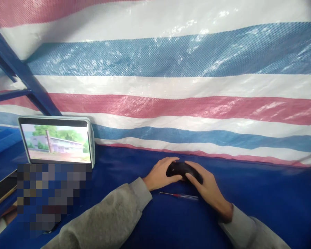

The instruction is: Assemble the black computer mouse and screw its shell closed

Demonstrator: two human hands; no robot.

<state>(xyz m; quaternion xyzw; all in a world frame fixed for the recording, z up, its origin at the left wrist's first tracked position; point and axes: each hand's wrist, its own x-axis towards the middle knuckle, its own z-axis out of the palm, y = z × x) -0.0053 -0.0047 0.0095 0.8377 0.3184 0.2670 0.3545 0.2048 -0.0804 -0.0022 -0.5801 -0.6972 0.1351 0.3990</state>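
Observation:
A black, rounded computer mouse point(183, 168) is held between my two hands, just above or on the blue tabletop point(171, 224); whether it touches the surface cannot be told. My left hand point(160, 174) grips its left end, thumb in front and fingers behind. On the other end, my right hand point(208, 181) closes around it in the same way. The fingers cover both ends of the mouse. Just in front of the hands lies a thin screwdriver point(180, 196) with a clear and red handle, its tip toward the left.
A tablet point(55, 143) in a pale case stands at the left, playing a cartoon. Beside it lies a phone-like dark device point(2, 190), next to a pixelated area. Behind the table hangs a striped plastic sheet point(171, 83). A blue metal frame point(28, 77) rises at the left.

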